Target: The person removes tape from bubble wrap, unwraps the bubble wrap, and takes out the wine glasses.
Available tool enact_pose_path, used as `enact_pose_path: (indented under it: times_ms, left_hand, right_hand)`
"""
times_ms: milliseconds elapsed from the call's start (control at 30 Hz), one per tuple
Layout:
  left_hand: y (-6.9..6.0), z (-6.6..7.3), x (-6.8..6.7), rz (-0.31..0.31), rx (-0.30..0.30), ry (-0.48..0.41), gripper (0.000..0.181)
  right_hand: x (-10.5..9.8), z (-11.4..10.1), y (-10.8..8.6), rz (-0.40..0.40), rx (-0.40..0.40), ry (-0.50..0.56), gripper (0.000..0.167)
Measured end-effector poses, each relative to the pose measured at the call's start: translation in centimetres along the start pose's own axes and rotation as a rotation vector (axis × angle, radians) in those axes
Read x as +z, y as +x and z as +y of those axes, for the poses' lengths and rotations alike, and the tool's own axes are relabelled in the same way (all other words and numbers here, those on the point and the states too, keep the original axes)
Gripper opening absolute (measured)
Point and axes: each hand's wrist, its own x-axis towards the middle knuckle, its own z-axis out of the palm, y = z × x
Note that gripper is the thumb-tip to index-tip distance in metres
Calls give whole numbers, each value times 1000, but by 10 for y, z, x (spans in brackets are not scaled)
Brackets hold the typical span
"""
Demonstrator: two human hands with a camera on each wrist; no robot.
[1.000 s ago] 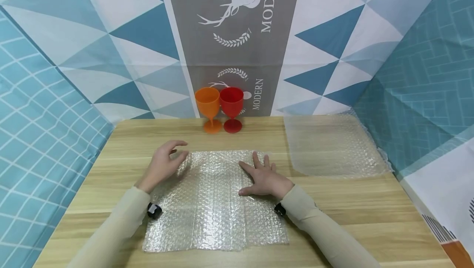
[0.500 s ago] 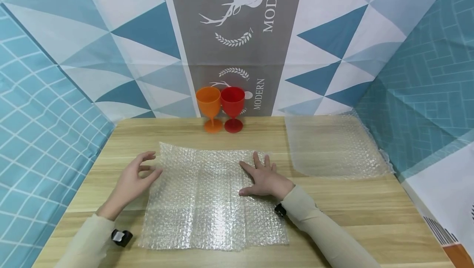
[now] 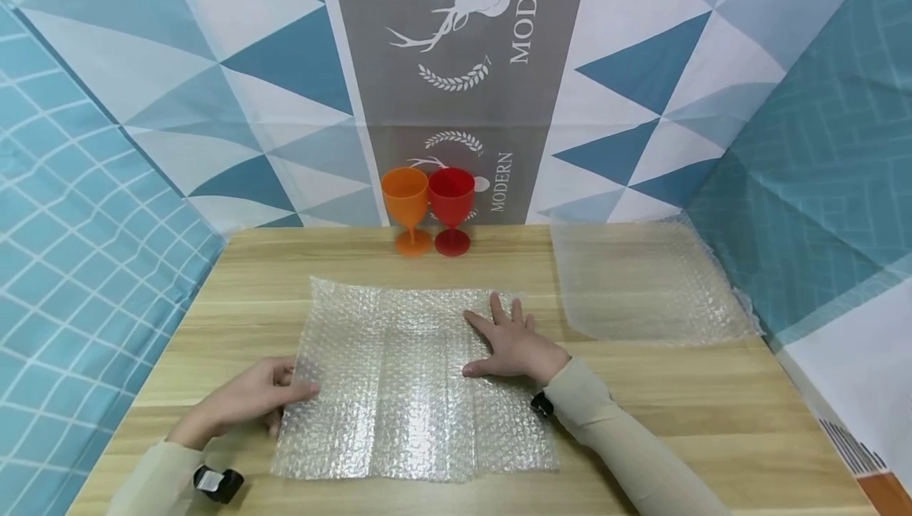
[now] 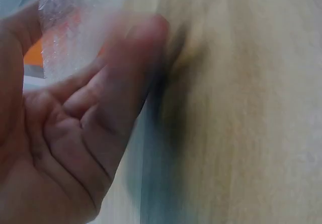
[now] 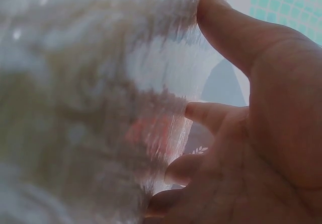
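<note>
A clear sheet of bubble wrap lies spread out in front of me, with lengthwise creases down it. At its left edge my left hand grips the sheet, thumb on top and fingers underneath. In the left wrist view, a strip of the bubble wrap passes between thumb and fingers; the fingertips are blurred. My right hand rests on the right part of the sheet, fingers spread. The right wrist view shows those fingertips touching the plastic.
An orange goblet and a red goblet stand side by side at the back of the wooden table. Another bubble wrap sheet lies at the back right. Patterned cloth walls enclose the table.
My left hand left the sheet's upper left corner, moved left and toward me, and took hold of the left edge. That corner came into view. The right hand stayed put.
</note>
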Motion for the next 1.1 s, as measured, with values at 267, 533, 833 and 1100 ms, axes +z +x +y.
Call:
enact_pose_path:
  times_ms: [267,533,833,1100]
  left_hand:
    - [3,-3,8,-113,50,-22,27]
    - [3,-8,13,-67,57,27,29]
    - [0,-15,16,5,27,26,27]
    - [-3,-21,17,50,82,15,27]
  right_hand:
    - [-4,0,-1,1,1,-25,100]
    - [-2,2,-9,32,-18,37,110]
    - [2,11,-31,154,-35,190,113]
    - [12,27,-55,263,-93,202,110]
